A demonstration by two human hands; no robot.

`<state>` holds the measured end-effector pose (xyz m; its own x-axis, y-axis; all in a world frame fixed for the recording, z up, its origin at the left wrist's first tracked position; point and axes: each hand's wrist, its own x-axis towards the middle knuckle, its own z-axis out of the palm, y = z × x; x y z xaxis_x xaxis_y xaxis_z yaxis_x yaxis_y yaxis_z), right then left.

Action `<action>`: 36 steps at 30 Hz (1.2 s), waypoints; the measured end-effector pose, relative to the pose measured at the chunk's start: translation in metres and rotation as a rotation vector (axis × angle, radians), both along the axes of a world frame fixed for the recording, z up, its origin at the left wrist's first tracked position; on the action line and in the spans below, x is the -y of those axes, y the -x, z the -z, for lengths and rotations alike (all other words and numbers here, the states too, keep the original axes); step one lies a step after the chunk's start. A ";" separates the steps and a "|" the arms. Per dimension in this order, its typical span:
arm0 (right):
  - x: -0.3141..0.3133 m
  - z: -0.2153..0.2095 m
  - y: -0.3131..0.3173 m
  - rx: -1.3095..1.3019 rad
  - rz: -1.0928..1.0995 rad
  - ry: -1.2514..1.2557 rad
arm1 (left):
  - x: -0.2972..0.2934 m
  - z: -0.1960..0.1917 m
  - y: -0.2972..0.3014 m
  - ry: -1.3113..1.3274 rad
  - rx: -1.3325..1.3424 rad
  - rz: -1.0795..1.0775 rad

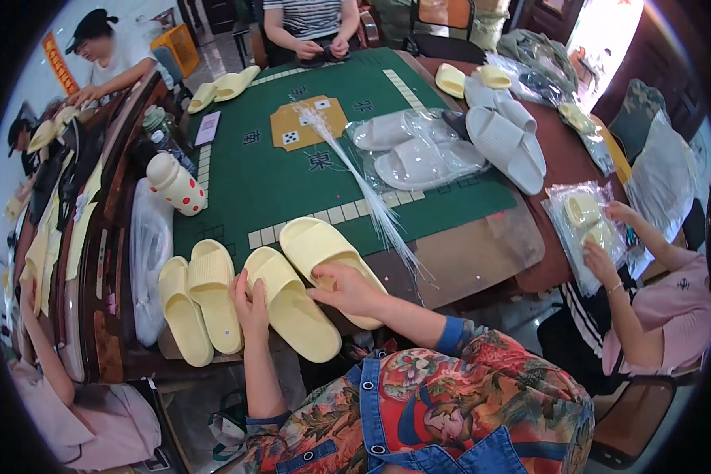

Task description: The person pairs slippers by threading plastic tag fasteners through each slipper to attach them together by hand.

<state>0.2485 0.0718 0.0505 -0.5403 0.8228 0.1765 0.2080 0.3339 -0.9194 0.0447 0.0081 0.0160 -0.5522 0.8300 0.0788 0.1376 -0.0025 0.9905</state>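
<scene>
Two pairs of pale yellow slippers lie at the table's near edge. My left hand (253, 310) is at the left edge of one slipper (302, 314), its fingers by the strap and the thumb along the side. My right hand (349, 291) holds the inner side of the slipper (317, 239) to the right, with fingertips at the opening under its strap. Left of my left hand lie two more yellow slippers, the outer slipper (186, 316) and the inner slipper (220, 308), side by side and touching neither hand.
A green mat (245, 178) covers the table. On it lie white strands (363, 186) and bagged grey slippers (426, 154); loose grey slippers (504, 146) sit to the right. A dotted bottle (175, 183) stands left. Co-workers sit around, one at right handling bagged yellow slippers (583, 209).
</scene>
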 end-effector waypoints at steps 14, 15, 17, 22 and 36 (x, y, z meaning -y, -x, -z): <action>-0.018 -0.083 -0.053 -0.559 -0.432 0.295 | 0.013 -0.078 -0.109 -0.021 0.176 0.468; -0.039 -0.080 -0.066 -0.454 -0.373 -0.001 | 0.012 -0.077 -0.099 -0.033 0.241 0.371; -0.085 -0.082 -0.097 -0.091 0.175 -0.052 | 0.016 -0.074 -0.079 -0.105 0.315 0.110; -0.228 -0.055 -0.152 0.790 0.796 -0.344 | 0.034 -0.077 -0.059 -0.224 0.402 0.009; -0.291 -0.049 -0.118 0.130 0.619 -0.234 | 0.037 -0.049 -0.074 -0.099 0.370 0.138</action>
<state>0.3670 0.3623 0.0999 -0.0104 0.9356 0.3528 0.5292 0.3045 -0.7920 0.1192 -0.0293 0.0655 -0.4424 0.8966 -0.0211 -0.2363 -0.0938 0.9672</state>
